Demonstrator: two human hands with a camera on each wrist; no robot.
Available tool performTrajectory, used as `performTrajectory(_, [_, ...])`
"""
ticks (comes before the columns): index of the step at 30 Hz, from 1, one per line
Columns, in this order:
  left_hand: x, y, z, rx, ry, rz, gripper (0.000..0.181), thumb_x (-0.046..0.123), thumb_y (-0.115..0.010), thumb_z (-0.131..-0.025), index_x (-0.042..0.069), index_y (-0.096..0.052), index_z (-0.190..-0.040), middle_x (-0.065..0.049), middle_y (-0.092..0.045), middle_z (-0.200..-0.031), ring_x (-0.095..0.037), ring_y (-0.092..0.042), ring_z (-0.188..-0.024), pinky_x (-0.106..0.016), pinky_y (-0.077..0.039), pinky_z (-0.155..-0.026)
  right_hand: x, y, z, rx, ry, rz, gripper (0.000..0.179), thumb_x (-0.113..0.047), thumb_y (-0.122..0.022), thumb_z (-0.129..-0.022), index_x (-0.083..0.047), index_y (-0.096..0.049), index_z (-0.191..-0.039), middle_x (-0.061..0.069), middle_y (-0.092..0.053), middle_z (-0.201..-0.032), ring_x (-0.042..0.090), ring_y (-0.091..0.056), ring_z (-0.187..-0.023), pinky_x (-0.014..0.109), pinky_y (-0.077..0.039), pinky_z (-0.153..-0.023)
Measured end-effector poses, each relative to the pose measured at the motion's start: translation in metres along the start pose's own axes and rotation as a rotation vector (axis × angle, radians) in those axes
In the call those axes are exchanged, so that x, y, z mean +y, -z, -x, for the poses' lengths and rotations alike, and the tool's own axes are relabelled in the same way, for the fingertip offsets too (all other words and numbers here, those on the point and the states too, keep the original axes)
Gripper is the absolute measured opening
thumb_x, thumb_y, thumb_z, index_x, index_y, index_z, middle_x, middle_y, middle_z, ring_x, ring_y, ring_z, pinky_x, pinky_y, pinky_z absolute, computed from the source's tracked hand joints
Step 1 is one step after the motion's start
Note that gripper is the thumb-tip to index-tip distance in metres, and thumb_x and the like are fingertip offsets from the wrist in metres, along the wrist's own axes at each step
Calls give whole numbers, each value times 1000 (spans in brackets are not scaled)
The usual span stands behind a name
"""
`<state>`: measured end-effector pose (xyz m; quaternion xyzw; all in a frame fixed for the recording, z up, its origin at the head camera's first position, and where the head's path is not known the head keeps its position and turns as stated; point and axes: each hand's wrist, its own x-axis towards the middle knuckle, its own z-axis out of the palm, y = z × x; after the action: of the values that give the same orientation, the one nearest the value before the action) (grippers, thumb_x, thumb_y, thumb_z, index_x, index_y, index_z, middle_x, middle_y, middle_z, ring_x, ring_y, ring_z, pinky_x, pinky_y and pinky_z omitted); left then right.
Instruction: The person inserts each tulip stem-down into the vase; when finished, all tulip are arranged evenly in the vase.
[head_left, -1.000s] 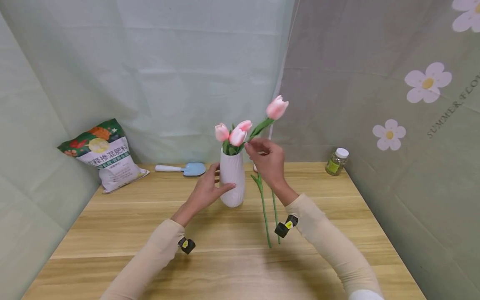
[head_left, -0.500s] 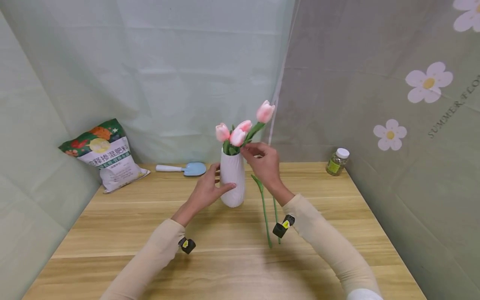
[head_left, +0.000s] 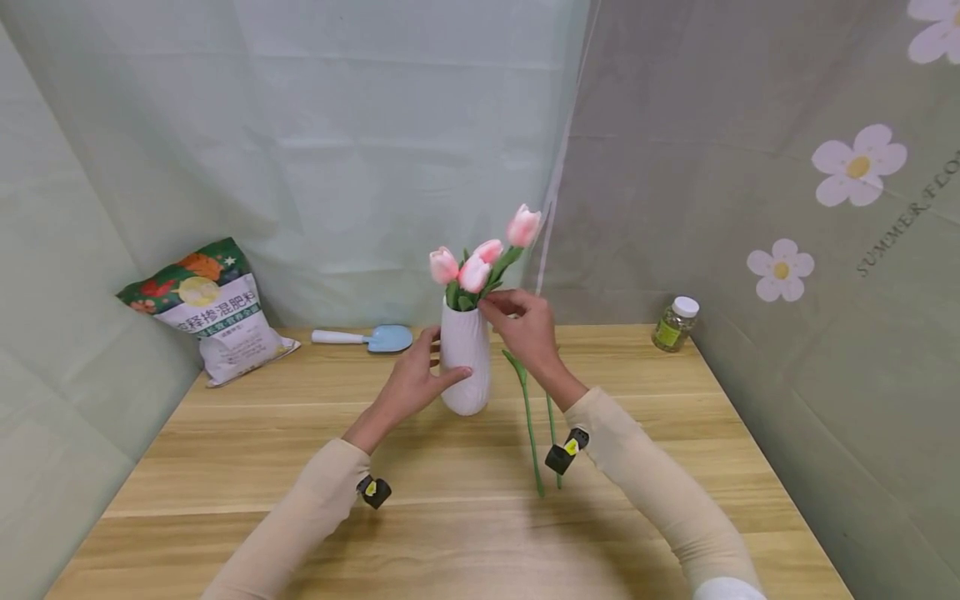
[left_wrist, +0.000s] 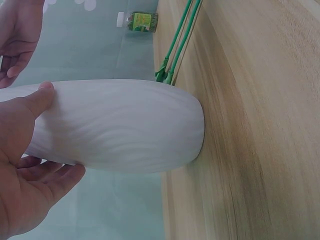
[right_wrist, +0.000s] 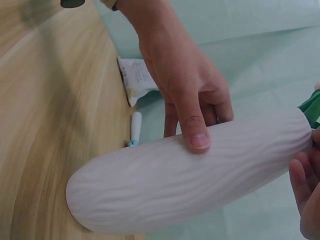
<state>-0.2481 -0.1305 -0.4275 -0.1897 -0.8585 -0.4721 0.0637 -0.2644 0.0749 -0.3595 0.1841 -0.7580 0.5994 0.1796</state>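
Observation:
A white ribbed vase [head_left: 465, 367] stands upright on the wooden table, several pink tulips in its mouth. My left hand [head_left: 411, 379] holds it from the left, thumb across the front and fingers round the far side, as the left wrist view also shows on the vase [left_wrist: 120, 127]. At the rim, my right hand [head_left: 527, 329] pinches the green stem of the tallest tulip [head_left: 522, 226], which leans right above the other blooms [head_left: 475, 272]. The pinched spot is partly hidden by my fingers. Two more green stems [head_left: 531, 433] lie on the table below my right hand.
A fertilizer bag [head_left: 232, 333] leans at the back left, beside a small trowel [head_left: 388, 338] with a light blue blade. A white-capped jar [head_left: 672, 325] stands at the back right corner. Fabric walls [head_left: 360, 167] enclose the table's back and sides.
The tallest tulip has come down and to the left, its stem sinking toward the vase. My right hand has shifted slightly left to the rim. The left hand stays on the vase.

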Motion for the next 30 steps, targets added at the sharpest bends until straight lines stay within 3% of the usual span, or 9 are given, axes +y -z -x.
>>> performTrajectory(9, [-1, 0, -1, 2, -8, -13, 85, 40, -80, -89, 0, -37, -150, -19, -52, -144, -36, -54, -131, -51, -55, -102, -29, 4, 8, -20, -22, 15, 19, -5, -72, -95, 9, -75, -106, 25, -74, -98, 33, -69, -85, 19, -58, -63])
performTrajectory(17, [-2, -1, 0, 5, 5, -19, 84, 39, -81, -89, 2, -39, -150, -17, -52, -145, -35, -54, -132, -48, -55, -103, -1, 2, 1, 11, 9, -13, 20, -19, -77, -94, -2, -79, -104, 16, -75, -94, 22, -69, -82, 23, -59, -63])
performTrajectory(21, [-2, -1, 0, 3, 2, -17, 83, 39, -81, -89, 2, -39, -150, -17, -52, -145, -35, -54, -132, -48, -55, -103, 1, 4, 0, 3, 42, 40, 20, -23, -77, -93, -6, -80, -103, 10, -77, -94, 19, -69, -81, 28, -60, -65])
performTrajectory(26, [-1, -1, 0, 3, -2, -22, 84, 40, -81, -89, 2, -38, -150, -17, -52, -145, -36, -54, -132, -49, -55, -103, 1, 7, 2, -24, 60, 121, 18, -22, -76, -93, -8, -81, -105, 7, -77, -96, 19, -70, -83, 35, -61, -76])
performTrajectory(30, [-1, -1, 1, 3, 0, -25, 85, 40, -81, -89, 1, -38, -150, -18, -51, -146, -36, -54, -132, -50, -54, -103, 6, 12, 5, -32, 40, 134, 20, -23, -76, -92, -9, -81, -105, 6, -77, -95, 17, -71, -81, 32, -62, -76])
